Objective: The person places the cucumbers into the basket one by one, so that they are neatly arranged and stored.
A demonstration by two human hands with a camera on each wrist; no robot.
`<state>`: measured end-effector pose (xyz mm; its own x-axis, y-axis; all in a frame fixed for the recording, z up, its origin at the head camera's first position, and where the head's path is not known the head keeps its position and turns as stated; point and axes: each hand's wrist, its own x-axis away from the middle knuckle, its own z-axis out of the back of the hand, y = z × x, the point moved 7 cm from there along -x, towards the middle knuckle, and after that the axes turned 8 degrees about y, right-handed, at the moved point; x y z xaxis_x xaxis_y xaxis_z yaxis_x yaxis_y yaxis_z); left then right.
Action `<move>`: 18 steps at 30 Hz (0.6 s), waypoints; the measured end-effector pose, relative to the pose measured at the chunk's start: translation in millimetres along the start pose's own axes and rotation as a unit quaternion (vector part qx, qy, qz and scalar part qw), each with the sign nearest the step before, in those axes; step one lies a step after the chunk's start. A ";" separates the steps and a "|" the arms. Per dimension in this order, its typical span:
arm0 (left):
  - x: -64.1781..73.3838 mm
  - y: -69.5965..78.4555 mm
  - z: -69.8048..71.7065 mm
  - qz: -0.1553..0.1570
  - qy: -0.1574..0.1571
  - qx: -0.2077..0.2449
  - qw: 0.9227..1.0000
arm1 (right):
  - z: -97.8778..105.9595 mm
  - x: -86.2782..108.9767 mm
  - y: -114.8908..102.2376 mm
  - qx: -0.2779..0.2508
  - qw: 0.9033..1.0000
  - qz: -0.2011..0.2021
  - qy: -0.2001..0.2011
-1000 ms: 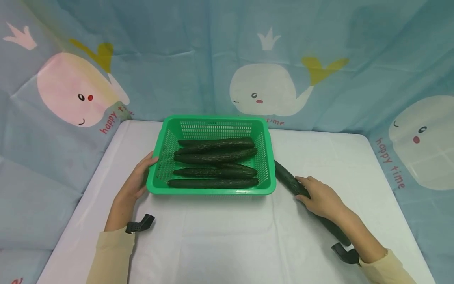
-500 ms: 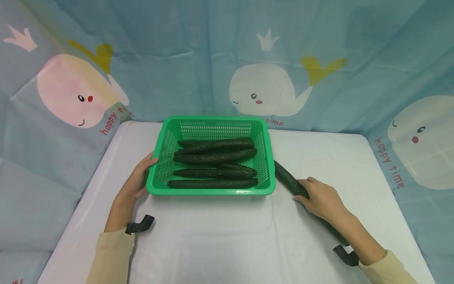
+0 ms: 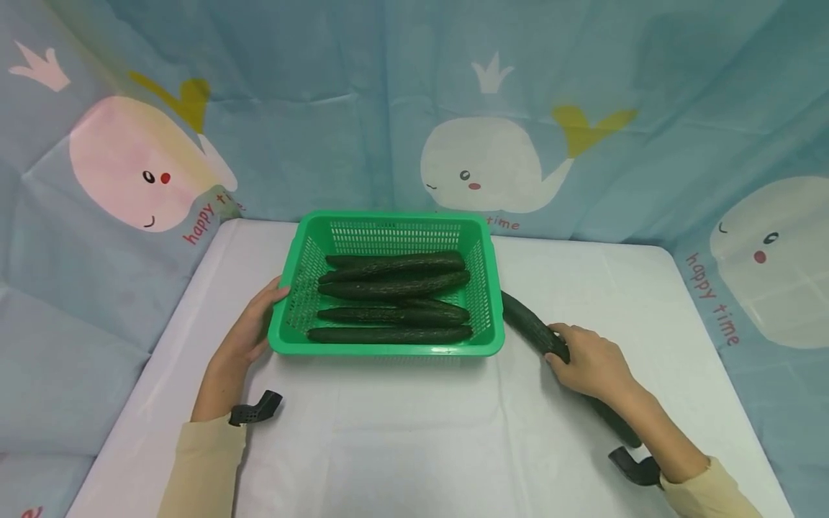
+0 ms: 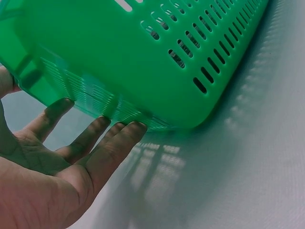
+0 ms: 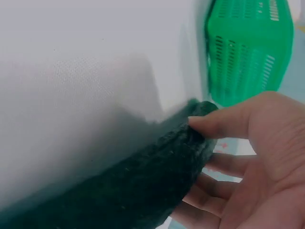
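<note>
A green plastic basket stands on the white table with several dark green cucumbers lying lengthwise inside. My left hand holds the basket's left side, its thumb over the rim; in the left wrist view its fingertips touch the outer wall. To the basket's right, one more cucumber lies slanted, its far end close to the basket's right side. My right hand grips this cucumber around the middle, with the thumb on one side and the fingers on the other. The palm and forearm hide part of it.
The white-covered table reaches to a light blue curtain printed with whales, which hangs behind and at both sides. Black wrist-worn devices sit at the left wrist and the right wrist.
My right hand has shifted slightly to the right on the slanted cucumber, still gripping it. The left hand and the basket stay where they were.
</note>
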<state>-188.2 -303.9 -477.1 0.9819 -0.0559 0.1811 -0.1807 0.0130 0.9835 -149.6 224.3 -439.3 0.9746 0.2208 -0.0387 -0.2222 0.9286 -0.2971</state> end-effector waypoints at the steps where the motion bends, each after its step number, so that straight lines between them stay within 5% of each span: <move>1: 0.5 0.7 0.5 -0.002 -0.001 0.002 1.000 | 0.8 0.3 0.8 -0.005 1.000 -0.003 -0.001; 18: 0.3 0.2 -2.2 0.005 -0.008 0.000 1.000 | 22.6 2.1 8.8 -0.037 0.999 -0.017 0.001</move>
<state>-187.9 -301.7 -476.9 0.9788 -0.0727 0.1917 -0.1912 0.0137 0.9815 -150.2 239.7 -420.4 0.9814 0.1899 -0.0287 -0.1870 0.9107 -0.3684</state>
